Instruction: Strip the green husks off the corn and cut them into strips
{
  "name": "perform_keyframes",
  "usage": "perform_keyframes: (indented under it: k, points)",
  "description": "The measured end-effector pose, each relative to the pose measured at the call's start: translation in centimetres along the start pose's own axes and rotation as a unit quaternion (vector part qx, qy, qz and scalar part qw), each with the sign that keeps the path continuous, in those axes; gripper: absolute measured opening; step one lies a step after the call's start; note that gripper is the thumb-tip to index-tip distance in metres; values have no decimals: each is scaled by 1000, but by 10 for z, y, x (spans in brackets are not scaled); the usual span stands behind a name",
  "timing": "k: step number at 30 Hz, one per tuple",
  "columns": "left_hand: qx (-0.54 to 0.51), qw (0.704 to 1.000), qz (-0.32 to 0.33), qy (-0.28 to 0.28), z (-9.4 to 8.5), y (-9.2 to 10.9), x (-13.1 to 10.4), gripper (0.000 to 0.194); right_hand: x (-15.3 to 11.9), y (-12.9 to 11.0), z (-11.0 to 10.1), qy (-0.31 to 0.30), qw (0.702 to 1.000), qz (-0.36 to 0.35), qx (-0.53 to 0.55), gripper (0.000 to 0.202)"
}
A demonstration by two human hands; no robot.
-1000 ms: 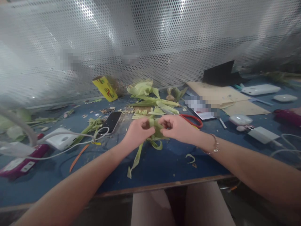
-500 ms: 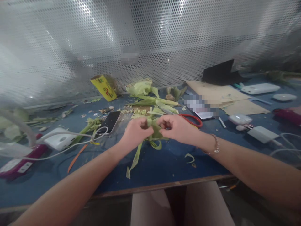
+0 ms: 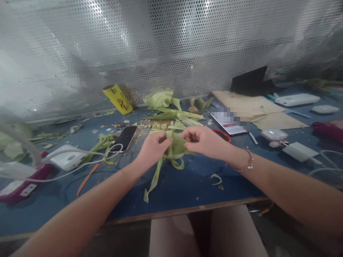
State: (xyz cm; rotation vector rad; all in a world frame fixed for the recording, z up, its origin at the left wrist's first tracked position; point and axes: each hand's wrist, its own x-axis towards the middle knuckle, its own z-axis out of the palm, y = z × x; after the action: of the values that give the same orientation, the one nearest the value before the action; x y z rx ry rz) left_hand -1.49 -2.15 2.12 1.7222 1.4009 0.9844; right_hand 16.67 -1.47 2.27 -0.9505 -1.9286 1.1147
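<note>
Near the front middle of the table, a pale green corn husk (image 3: 177,145) is stretched between my two hands. My left hand (image 3: 153,145) pinches its left side between thumb and curled fingers. On the other side, my right hand (image 3: 201,141) grips the right edge the same way. A long husk strip (image 3: 154,182) and a curled strip hang or lie just below the hands. Behind them is a heap of husk leaves (image 3: 171,114). The red loop handle (image 3: 223,135), like that of scissors, is partly hidden behind my right hand.
To the left lie a phone (image 3: 127,138), a white adapter (image 3: 68,157) with cables, and a purple power strip (image 3: 29,185). A yellow tube (image 3: 118,99) leans near the perforated metal panel (image 3: 187,43). Right are cardboard (image 3: 278,120), another phone (image 3: 230,124) and a white charger (image 3: 300,151).
My right hand has moved slightly right, away from my left hand. The husk between them is now spread wider and shows more of its surface.
</note>
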Motion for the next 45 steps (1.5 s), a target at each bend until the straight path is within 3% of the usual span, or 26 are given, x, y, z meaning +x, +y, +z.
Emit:
perform_keyframes:
  k: [4,9,25,28,30,33,36,41,45]
  points:
    - [79,995,56,13,-3,3,0,20,-1,3,0,-1,1000,-18,8,15]
    - [91,995,38,-33,-5,5,0,4,-1,5,1,-7,1000,-25,-11,17]
    - [-69,996,-22,-48,-3,0,3,12,2,-1,-16,-27,999,-14,-24,11]
    - [-74,995,-32,-62,-7,-1,6,16,6,3,-25,-32,998,-20,-54,8]
    - [-90,994,-37,-42,-11,-5,11,19,8,9,-37,-10,995,-7,-98,10]
    - [-128,991,-41,30,-17,-11,20,22,11,22,-55,70,957,35,-278,19]
    - [-159,983,-50,84,-20,-15,25,24,12,36,-64,23,908,111,-404,31]
    - [-259,959,-61,101,-17,-13,22,20,18,49,-62,-68,879,201,-428,25]
    - [-361,923,-63,119,-18,-16,24,13,24,49,-77,-65,859,201,-466,16]
